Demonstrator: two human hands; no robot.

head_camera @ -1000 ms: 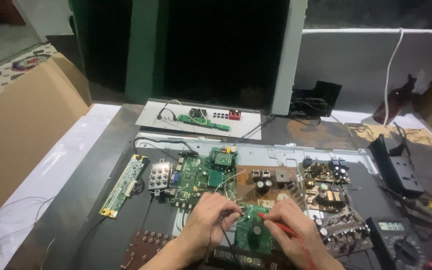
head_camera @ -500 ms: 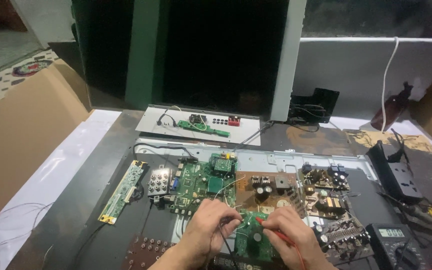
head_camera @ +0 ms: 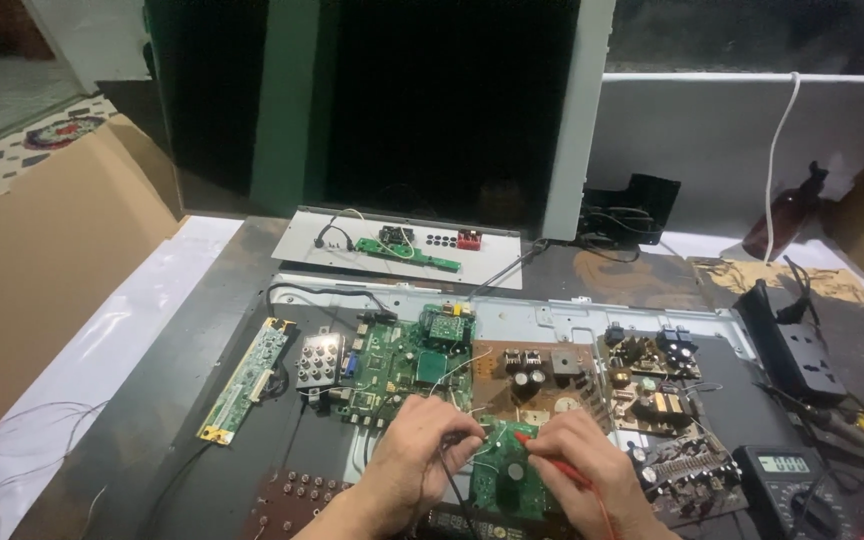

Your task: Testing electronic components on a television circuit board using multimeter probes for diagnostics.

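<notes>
A small green circuit board (head_camera: 500, 478) lies between the left hand (head_camera: 422, 462), pinching a black probe (head_camera: 452, 480), and the right hand (head_camera: 580, 470), gripping a red probe (head_camera: 552, 462).

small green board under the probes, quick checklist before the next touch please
1. Red probe held in right hand: ok, tip rests near the top of the small green board.
2. Black lead in left hand: ok, but its tip is hidden by the fingers.
3. Exact contact points: cannot tell, too small.
4. Multimeter in sight: ok, lower right of the table, display lit; reading not judged.
5. Loose white wires near the hands: not ok, they cross the main green board close to the probing spot.
</notes>
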